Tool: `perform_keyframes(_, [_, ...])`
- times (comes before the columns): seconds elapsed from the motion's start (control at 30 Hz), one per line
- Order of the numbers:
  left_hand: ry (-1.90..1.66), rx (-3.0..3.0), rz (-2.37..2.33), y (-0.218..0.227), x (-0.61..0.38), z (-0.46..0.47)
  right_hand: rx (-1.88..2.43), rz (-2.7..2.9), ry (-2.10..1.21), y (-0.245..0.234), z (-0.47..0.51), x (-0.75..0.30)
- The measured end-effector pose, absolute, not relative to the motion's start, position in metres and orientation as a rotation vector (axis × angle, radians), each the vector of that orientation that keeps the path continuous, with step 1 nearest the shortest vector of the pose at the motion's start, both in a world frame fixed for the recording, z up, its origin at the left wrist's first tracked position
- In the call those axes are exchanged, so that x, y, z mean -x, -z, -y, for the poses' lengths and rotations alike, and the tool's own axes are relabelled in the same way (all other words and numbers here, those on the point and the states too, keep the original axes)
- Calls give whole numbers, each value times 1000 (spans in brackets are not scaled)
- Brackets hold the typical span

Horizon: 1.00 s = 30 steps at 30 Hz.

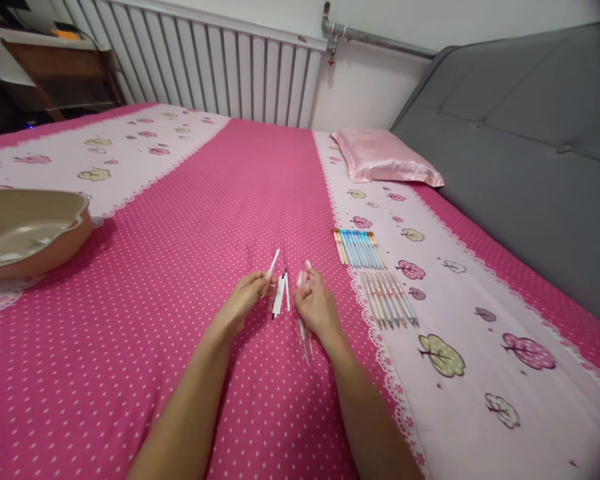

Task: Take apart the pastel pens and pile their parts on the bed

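My left hand (250, 293) pinches a slim white pen (273, 261) that points up and away from me. My right hand (317, 305) is closed on a clear pinkish pen part (303, 279), which looks like a cap; its exact kind is hard to make out. Between the hands lie several white pens (281, 295) with dark tips, close together on the bedspread. Below my right hand rest a few clear pinkish pens (304, 337), partly hidden by the fingers.
To the right lie a row of blue and peach pens (359, 248) and a row of pale clear pens (389, 300). A beige basin (55, 247) stands at the left. A pink pillow (385, 157) sits against the grey headboard (520, 113), with a radiator (220, 63) behind the bed.
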<state>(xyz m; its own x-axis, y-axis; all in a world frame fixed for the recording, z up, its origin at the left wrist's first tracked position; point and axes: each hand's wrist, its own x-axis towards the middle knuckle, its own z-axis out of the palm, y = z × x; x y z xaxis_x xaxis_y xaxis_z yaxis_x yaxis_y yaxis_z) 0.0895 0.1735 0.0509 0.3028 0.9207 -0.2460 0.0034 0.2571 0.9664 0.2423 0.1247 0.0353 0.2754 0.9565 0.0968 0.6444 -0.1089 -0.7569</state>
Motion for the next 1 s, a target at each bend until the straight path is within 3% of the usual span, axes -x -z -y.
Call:
perform_keyframes(0.13, [-736,-1286,-983,-55,-89,-171,1387,1100,-904,-38,-128,-258])
perform_keyframes(0.27, [-607,-1410,-874,-58,-89,-169,1130,892,-910,-47,-127,-268])
perform_keyframes(0.5, [-409,-1501,-759,-62,-87,-166,1092,865,-714,-59,-123,-272])
perform_keyframes(1.0, [-361,-1491,-693,-64,-89,-164,1059,949,-748,-59,-122,-264])
